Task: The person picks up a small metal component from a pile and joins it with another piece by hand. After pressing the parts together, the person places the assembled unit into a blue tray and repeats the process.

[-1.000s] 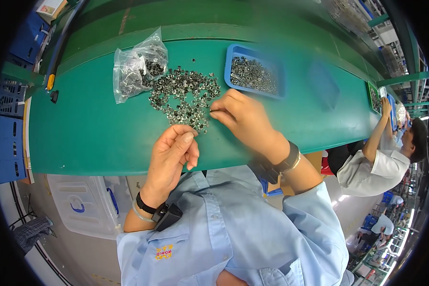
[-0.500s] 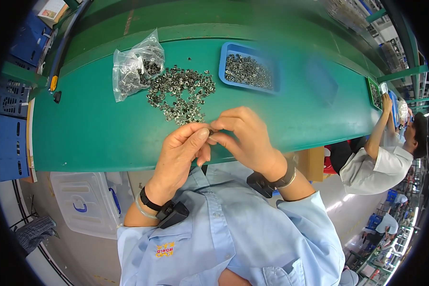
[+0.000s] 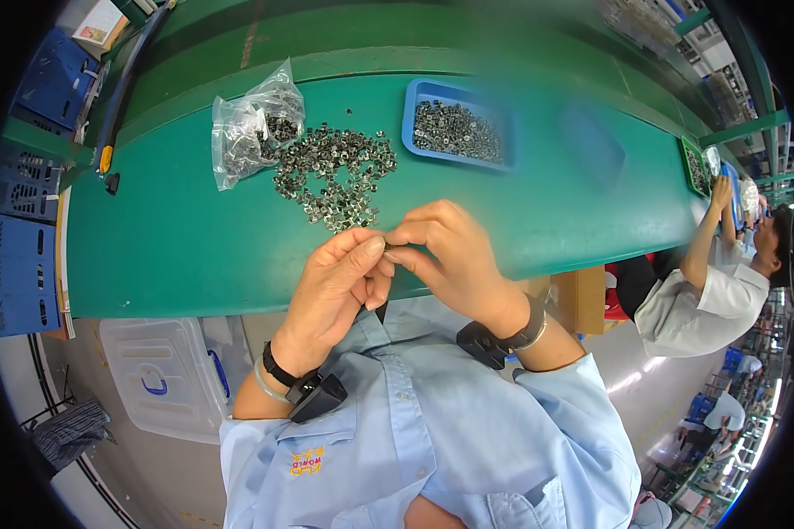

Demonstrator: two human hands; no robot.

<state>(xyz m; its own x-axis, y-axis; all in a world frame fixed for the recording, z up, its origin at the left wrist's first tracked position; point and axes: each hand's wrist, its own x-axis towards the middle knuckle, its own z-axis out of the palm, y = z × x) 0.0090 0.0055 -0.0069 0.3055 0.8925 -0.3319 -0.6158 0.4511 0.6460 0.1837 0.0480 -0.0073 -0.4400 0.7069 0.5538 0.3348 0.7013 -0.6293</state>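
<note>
My left hand [image 3: 337,286] and my right hand [image 3: 450,256] meet fingertip to fingertip above the near part of the green table [image 3: 194,256]. Pinched between them is a small dark metal part [image 3: 388,248], mostly covered by the fingers. Just beyond my hands spreads a loose pile of small shiny metal parts [image 3: 340,167]. A clear plastic bag [image 3: 238,141] with more such parts lies at the pile's left. To the right of the pile, a blue tray [image 3: 408,119] holds many small metal pieces.
A green tray [image 3: 695,167] stands at the table's far right, where a person in a white shirt [image 3: 706,304] works. Blue crates [image 3: 22,273] stand at the left. Below the table are a lidded clear plastic box [image 3: 163,379] and a cardboard box [image 3: 579,302].
My view has shifted slightly. Both hands stay together with the small part between the fingertips; the left fingers have changed position a little.
</note>
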